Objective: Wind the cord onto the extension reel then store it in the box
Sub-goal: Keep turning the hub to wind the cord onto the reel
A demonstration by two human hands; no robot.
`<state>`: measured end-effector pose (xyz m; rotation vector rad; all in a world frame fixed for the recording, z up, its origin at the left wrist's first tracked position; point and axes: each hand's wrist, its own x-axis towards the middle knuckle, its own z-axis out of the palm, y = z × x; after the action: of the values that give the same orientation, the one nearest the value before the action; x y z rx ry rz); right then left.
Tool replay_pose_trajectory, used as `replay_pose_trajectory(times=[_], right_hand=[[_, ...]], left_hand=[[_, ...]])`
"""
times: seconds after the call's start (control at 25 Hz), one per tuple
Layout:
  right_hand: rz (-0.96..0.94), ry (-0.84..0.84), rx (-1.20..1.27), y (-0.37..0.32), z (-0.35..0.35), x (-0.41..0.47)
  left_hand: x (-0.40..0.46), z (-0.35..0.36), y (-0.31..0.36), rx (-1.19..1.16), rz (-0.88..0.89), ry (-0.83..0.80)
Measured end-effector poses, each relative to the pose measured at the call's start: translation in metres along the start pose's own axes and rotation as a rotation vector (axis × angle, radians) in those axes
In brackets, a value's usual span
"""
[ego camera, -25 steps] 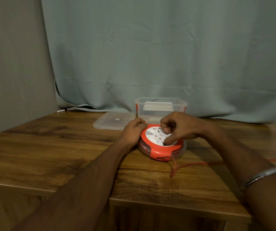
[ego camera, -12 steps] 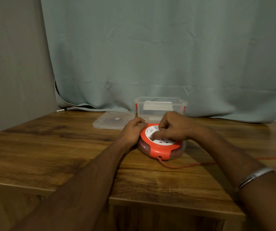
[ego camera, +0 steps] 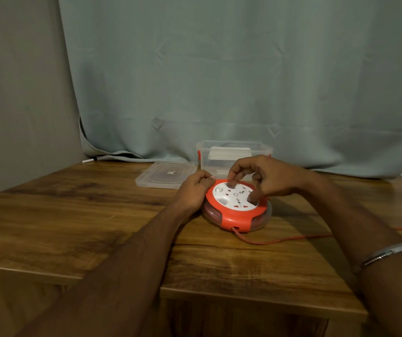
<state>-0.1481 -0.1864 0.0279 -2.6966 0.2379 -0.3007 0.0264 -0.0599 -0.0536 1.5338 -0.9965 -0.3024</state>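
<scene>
The extension reel [ego camera: 237, 206] is laid flat on the wooden surface [ego camera: 73, 215], just below the centre of the frame, so that its white socket face is turned upward and can be reached from above. The left hand [ego camera: 192, 192] is curled against the reel's left rim; this grip is judged to brace the housing against rotation. The right hand [ego camera: 265, 177] is arched over the white face, fingertips pressed into its recesses, apparently to turn the inner disc and draw in the cord [ego camera: 282, 240]. The cord, thin, red and flexible, exits the slot at the reel's lower edge and runs to the right of the frame; winding is therefore judged incomplete. The housing is smooth orange plastic with a clear lower band. The box [ego camera: 234, 156], clear rigid plastic, stands open just behind the reel; its lid [ego camera: 167, 175] lies flat to its left.
</scene>
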Motion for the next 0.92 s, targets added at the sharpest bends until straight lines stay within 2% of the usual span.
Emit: replay_pose_trajectory(times=[0.2,0.44,0.92], right_hand=[[0.027,-0.058,-0.028,0.012,-0.003,0.004],[0.042,-0.038,0.028,0.008,0.000,0.000],[0.041,0.033,-0.097,-0.001,0.007,-0.002]], left_hand=[[0.000,0.001,0.003,0.021,0.004,-0.011],[-0.001,0.002,0.004,0.026,-0.012,-0.017],[-0.002,0.001,0.005,-0.012,-0.040,-0.011]])
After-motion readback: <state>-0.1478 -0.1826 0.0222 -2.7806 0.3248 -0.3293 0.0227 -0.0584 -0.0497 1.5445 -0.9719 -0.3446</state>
